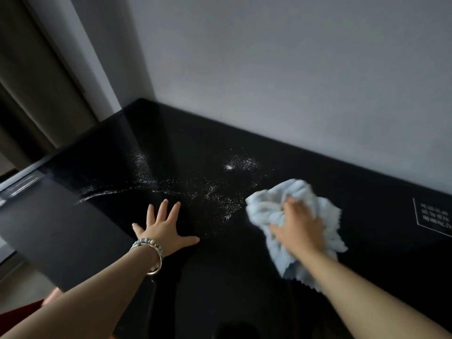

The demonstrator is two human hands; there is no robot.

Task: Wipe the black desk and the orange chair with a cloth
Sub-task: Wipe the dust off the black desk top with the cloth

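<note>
Though glossy, desk [195, 133] gritty; cloth [276, 209] fluffy

Printed marking on the black desk [342, 182]. At the right of the view, a label [433, 216] drawn as a thin white rectangular outline lies flat on the desk surface. It holds three short rows of white characters, apparently Chinese script. The picture's border cuts off its right side. The characters are too small and blurred to be read. Faint pale lines on the grey ledge [22, 185] at far left cannot be told as writing.
</note>
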